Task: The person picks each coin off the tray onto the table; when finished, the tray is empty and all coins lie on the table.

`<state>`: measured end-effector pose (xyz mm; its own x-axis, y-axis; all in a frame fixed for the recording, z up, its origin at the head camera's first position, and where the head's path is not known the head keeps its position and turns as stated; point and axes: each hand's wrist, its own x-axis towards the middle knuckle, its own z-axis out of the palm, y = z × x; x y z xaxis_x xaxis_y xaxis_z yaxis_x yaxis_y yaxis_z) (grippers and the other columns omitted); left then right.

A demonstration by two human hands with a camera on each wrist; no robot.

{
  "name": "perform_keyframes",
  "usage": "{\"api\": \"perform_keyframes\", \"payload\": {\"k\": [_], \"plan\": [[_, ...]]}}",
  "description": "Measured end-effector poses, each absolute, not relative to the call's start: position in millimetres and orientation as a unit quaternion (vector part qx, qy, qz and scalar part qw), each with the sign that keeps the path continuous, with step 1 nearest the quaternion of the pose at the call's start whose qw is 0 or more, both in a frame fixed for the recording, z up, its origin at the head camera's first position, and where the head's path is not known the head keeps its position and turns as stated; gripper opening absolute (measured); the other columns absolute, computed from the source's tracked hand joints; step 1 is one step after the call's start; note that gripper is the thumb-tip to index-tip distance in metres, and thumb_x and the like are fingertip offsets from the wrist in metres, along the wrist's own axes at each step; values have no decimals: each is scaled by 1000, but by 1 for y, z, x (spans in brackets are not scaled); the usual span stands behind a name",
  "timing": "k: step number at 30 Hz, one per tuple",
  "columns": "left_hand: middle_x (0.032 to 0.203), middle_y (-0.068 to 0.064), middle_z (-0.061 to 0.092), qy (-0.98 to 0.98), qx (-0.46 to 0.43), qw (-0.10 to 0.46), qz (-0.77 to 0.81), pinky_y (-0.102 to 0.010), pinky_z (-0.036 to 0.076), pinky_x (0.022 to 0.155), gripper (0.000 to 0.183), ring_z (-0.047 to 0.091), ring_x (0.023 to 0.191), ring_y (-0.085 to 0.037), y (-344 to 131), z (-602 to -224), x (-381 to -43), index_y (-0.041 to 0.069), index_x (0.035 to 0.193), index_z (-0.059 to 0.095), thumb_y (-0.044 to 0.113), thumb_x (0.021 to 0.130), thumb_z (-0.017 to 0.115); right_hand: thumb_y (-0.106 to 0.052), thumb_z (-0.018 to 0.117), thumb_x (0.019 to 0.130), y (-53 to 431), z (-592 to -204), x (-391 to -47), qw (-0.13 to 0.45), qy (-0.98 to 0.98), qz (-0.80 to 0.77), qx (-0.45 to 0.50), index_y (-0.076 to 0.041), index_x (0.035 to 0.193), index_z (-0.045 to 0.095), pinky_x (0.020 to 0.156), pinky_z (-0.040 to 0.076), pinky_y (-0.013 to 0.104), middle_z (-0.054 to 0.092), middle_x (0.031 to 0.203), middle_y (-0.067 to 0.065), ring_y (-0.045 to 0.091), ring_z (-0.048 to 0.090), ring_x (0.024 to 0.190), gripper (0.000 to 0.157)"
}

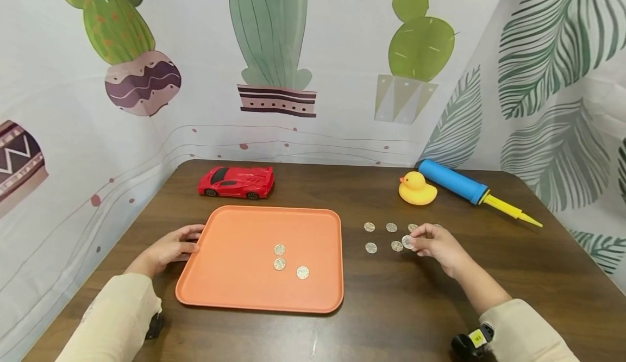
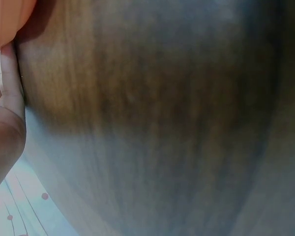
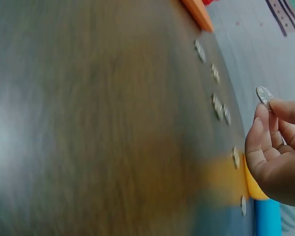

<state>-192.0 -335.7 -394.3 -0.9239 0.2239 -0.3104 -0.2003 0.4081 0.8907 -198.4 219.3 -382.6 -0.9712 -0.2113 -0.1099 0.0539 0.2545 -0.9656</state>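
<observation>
In the head view my left hand [image 1: 168, 249] touches the left edge of an orange tray [image 1: 235, 291], its fingers fairly straight. The left wrist view shows this hand [image 2: 7, 105] against the tray's rim [image 2: 10, 19], fingertips hidden. Three coins lie on the tray, one coin [image 1: 302, 273] nearer its right side. Between thumb and fingers my right hand [image 1: 437, 247] pinches a silvery coin [image 1: 407, 242] over the table. The right wrist view shows that coin [image 3: 264, 95] held up off the surface. Several more coins, such as this coin [image 1: 371, 248], lie in two rough rows.
A red toy car [image 1: 237, 182] stands behind the tray. At the back right are a yellow rubber duck [image 1: 417, 189] and a blue hand pump [image 1: 452, 181] with a yellow nozzle. The brown table [image 1: 391, 307] ends at a patterned cloth [image 1: 342, 133].
</observation>
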Motion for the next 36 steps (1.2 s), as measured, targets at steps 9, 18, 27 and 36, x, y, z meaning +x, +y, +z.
{"api": "perform_keyframes", "payload": {"k": [9, 18, 27, 36], "plan": [[125, -29, 27, 817, 6, 196, 543, -40, 43, 80, 61, 50, 97, -24, -335, -394, -191, -8, 132, 18, 7, 84, 52, -1, 52, 82, 235, -392, -205, 103, 830, -548, -29, 13, 93, 47, 61, 47, 29, 53, 77, 5, 15, 51, 69, 19], [126, -29, 27, 817, 3, 197, 541, -40, 43, 80, 61, 49, 99, -25, -334, -394, -191, -7, 132, 17, 7, 84, 51, 2, 50, 80, 241, -399, -207, 91, 871, -480, -49, 13, 88, 49, 57, 46, 29, 41, 104, 34, 18, 51, 66, 14], [126, -30, 26, 820, 7, 190, 540, -39, 43, 80, 60, 50, 98, -23, -335, -392, -192, -8, 132, 17, 5, 84, 50, 3, 55, 76, 236, -399, -210, 64, 903, -422, -42, 11, 83, 50, 53, 44, 28, 53, 70, 9, 16, 50, 60, 12], [126, -31, 26, 819, 8, 189, 542, -38, 43, 79, 60, 50, 97, -22, -334, -393, -192, -8, 132, 18, 6, 84, 50, 4, 53, 74, 234, -398, -209, 44, 929, -366, -36, 7, 76, 54, 51, 45, 27, 52, 67, 7, 15, 50, 55, 4]]}}
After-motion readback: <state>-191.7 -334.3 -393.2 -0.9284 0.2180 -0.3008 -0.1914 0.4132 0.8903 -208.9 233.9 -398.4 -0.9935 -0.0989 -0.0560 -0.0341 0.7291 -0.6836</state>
